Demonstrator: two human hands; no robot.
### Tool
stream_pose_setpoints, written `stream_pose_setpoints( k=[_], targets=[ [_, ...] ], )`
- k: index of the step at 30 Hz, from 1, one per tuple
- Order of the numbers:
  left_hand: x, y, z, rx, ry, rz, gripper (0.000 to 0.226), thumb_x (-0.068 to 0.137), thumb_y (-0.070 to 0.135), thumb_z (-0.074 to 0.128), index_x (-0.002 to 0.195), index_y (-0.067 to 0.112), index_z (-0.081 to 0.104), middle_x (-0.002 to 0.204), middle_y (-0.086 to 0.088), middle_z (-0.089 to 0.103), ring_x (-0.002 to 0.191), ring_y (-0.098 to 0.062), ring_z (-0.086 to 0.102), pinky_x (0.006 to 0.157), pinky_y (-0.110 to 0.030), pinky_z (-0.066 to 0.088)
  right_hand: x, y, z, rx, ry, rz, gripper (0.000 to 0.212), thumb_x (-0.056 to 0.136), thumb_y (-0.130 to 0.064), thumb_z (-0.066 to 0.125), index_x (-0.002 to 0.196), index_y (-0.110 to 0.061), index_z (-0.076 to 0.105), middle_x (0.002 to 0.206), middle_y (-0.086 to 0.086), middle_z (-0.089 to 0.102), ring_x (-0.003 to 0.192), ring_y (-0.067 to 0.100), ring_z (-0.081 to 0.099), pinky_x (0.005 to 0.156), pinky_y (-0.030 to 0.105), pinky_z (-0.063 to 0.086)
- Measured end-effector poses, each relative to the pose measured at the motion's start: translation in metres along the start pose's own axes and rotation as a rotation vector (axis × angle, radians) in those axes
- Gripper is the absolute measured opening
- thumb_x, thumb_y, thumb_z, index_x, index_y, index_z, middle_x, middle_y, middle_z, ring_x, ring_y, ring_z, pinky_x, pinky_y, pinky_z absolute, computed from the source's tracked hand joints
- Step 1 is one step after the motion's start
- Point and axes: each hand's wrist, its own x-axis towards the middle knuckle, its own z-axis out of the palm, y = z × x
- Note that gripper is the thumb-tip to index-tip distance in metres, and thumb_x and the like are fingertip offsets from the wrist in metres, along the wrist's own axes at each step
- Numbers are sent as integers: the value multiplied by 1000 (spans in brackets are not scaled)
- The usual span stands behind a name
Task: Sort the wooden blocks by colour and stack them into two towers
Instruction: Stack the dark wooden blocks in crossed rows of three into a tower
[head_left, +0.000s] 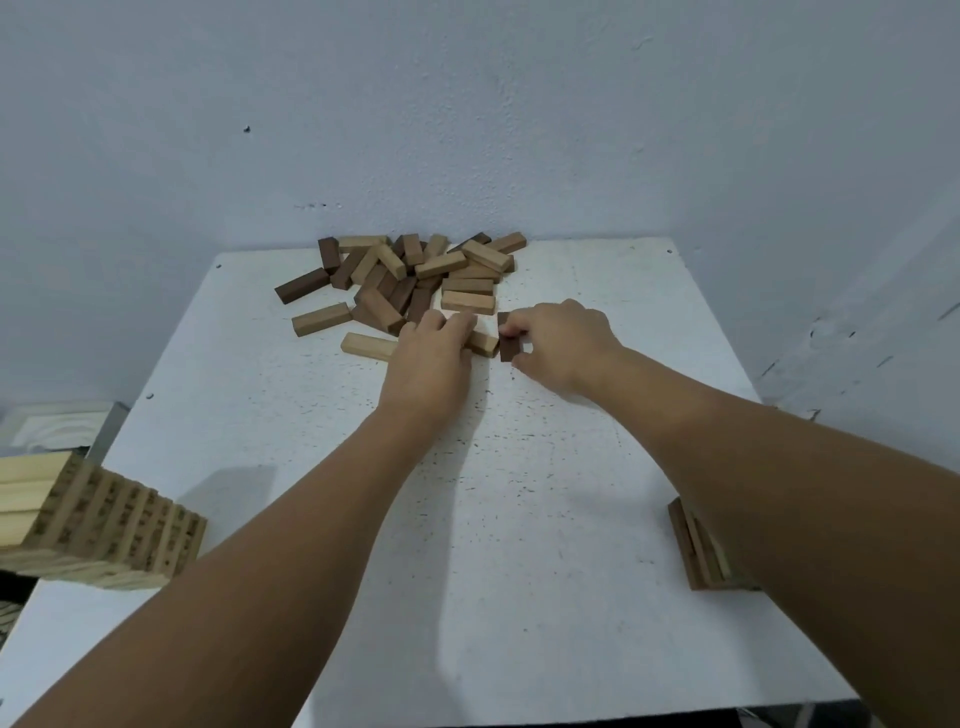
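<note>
blocks (415, 275) at frame centre look light and stiff, best pinched by their long sides; right hand (563, 345) pinches a dark block (508, 349), left hand (431, 358) grips a pale block (483, 343).

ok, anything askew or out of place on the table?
The light tower at the near left overhangs the table edge, so it looks precarious. The unsorted pile at the far edge is expected; nothing looks damaged.

Head cam, fwd-down, close over table (545, 519)
</note>
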Motion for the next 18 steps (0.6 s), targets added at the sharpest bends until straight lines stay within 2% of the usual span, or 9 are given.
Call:
stream_pose_setpoints(
  k=[3, 5, 9, 11, 13, 16, 18],
  targets=[
    [-14, 1, -7, 11, -36, 36, 40, 102, 15, 57, 141, 22, 60, 121, -10, 60, 107, -33, 53, 86, -45, 48, -18, -8, -1, -28, -18, -9, 26, 99, -28, 58, 118, -42, 69, 117, -13, 69, 119, 21, 52, 103, 41, 33],
    [-31, 1, -10, 3, -62, 50, 41, 100, 19, 58, 141, 24, 60, 118, -8, 62, 105, -31, 55, 83, -44, 50, -31, -16, 2, -39, -28, -23, 23, 100, -30, 57, 114, -43, 69, 111, -12, 70, 115, 22, 55, 106, 44, 32],
    [-73, 0, -26, -201, -155, 58, 42, 96, 27, 65, 138, 33, 63, 109, 2, 65, 102, -16, 58, 84, -25, 47, -61, -33, 8, -38, -64, -45, 24, 94, -23, 60, 108, -41, 69, 99, -11, 68, 107, 20, 59, 111, 48, 29],
    [-100, 1, -40, -367, -216, 4, 39, 96, 33, 68, 134, 41, 66, 109, 13, 66, 103, -3, 61, 89, -16, 46, -80, -39, 11, -4, -74, -50, 25, 93, -23, 62, 110, -40, 70, 102, -11, 69, 108, 20, 59, 112, 49, 27],
    [-126, -3, -50, -489, -260, -52, 41, 95, 29, 70, 132, 45, 67, 112, 19, 68, 106, 3, 63, 92, -12, 47, -101, -44, 14, 31, -82, -52, 26, 92, -27, 64, 113, -41, 70, 109, -12, 69, 112, 19, 59, 114, 48, 26],
    [-156, -12, -60, -556, -294, -101, 54, 89, 17, 78, 136, 39, 65, 117, 19, 68, 108, -1, 66, 103, -26, 51, -134, -51, 25, 116, -96, -54, 32, 89, -32, 69, 119, -43, 68, 117, -16, 68, 118, 15, 57, 116, 46, 25],
    [-172, -15, -63, -539, -276, -106, 56, 83, 20, 86, 134, 34, 68, 118, 20, 67, 110, 2, 64, 106, -28, 49, -153, -54, 33, 186, -84, -59, 36, 89, -35, 71, 123, -43, 68, 120, -18, 68, 120, 13, 56, 115, 44, 29]
  ],
)
